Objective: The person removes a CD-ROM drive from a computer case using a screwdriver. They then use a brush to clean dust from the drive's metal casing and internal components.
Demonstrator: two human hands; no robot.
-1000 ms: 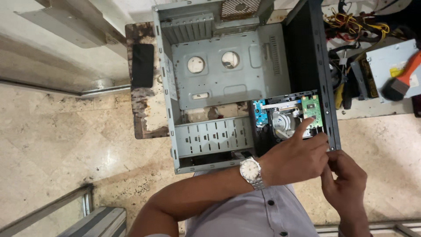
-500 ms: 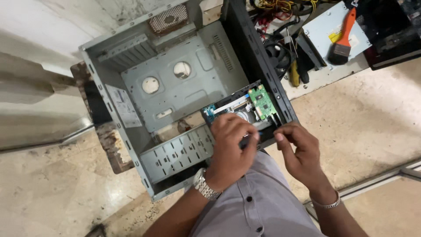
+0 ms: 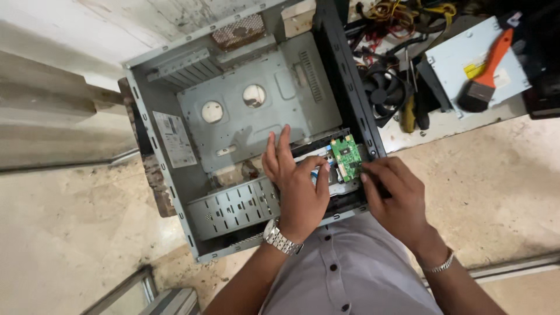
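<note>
An empty grey computer case lies open on its side below me. In its front bay sits an opened drive with a small green circuit board on top. My left hand, a metal watch on its wrist, rests over the drive with the fingers spread and the thumb by the board's left edge. My right hand grips the drive's right side at the case's black front panel, fingertips touching the green board's edge.
A perforated grey drive cage sits left of my left hand. Behind the case lie a black fan, bundled coloured wires, a grey metal box and an orange-handled brush. Beige stone floor surrounds the case.
My left hand has opened and slid left across the drive, fingers now spread toward the case floor. My right hand has moved up against the green board. The view shifted slightly.
</note>
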